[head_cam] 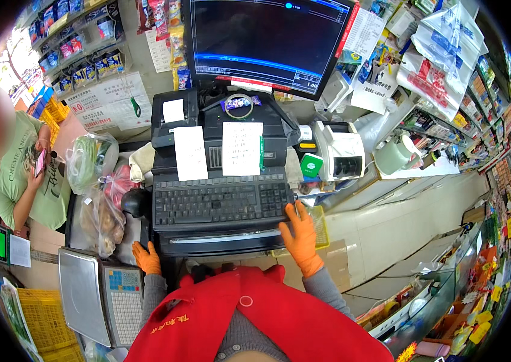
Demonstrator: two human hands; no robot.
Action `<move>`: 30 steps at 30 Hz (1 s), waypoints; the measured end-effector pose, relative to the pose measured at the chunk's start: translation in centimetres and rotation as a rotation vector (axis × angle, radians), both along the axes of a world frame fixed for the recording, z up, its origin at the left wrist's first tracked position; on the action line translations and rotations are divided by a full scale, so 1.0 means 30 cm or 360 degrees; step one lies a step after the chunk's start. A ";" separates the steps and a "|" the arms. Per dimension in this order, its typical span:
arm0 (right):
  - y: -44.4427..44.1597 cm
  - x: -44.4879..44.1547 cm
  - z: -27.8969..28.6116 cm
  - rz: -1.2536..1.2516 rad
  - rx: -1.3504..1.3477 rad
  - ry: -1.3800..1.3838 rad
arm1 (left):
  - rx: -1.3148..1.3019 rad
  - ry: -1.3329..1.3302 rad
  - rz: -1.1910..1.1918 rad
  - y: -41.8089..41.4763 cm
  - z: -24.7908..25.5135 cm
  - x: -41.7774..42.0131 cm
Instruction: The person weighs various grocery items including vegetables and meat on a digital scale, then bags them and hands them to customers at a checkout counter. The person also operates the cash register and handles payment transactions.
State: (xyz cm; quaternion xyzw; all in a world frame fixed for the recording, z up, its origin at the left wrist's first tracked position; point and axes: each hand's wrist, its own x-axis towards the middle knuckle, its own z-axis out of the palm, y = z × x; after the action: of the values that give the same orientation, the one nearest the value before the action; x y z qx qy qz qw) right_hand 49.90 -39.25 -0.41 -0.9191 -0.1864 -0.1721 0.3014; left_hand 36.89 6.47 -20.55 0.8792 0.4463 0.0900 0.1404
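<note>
My right hand (301, 239), in an orange glove, is at the right end of the black keyboard (219, 203), its fingers spread near the number keys. My left hand (146, 258), also gloved in orange, rests by the edge of the metal counter (129, 244), holding nothing visible. Just beyond it lies a clear plastic bag of brown produce (102, 222). Behind that are a pinkish-red bag (122, 184) and a clear bag of green vegetables (90, 160). A black rounded device (135, 202), perhaps a scanner, stands left of the keyboard.
A monitor (264, 43) rises behind a receipt printer (174, 115). A weighing scale (85, 294) stands at lower left. Across the counter a person (24, 167) holds a phone (40, 163). A white counting machine (341, 151) stands right of the keyboard; a yellow basket (321, 226) is below.
</note>
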 end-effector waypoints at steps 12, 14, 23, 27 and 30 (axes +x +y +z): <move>0.077 0.044 0.019 0.0049 0.0031 -0.0199 | 0.0075 -0.0053 -0.0028 0.021 -0.063 0.004; 0.062 0.030 0.004 0.0048 0.0086 -0.0275 | 0.0070 -0.0038 -0.0022 0.019 -0.051 0.001; 0.116 0.084 0.076 0.0135 0.0125 -0.0193 | 0.0046 0.0014 0.0016 0.012 -0.033 -0.005; 0.171 0.141 0.055 0.0182 -0.0003 -0.0184 | 0.0009 0.0000 0.0008 -0.001 -0.010 0.008; 0.171 0.161 0.041 0.0245 -0.0015 -0.0224 | -0.0024 -0.0060 -0.0002 -0.002 -0.006 0.006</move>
State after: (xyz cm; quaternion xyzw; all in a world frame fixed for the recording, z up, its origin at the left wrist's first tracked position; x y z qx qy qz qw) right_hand 54.72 -34.10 0.84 -0.8891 -0.2781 -0.2118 0.2956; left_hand 37.07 6.40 -20.73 0.8766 0.4436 0.1030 0.1554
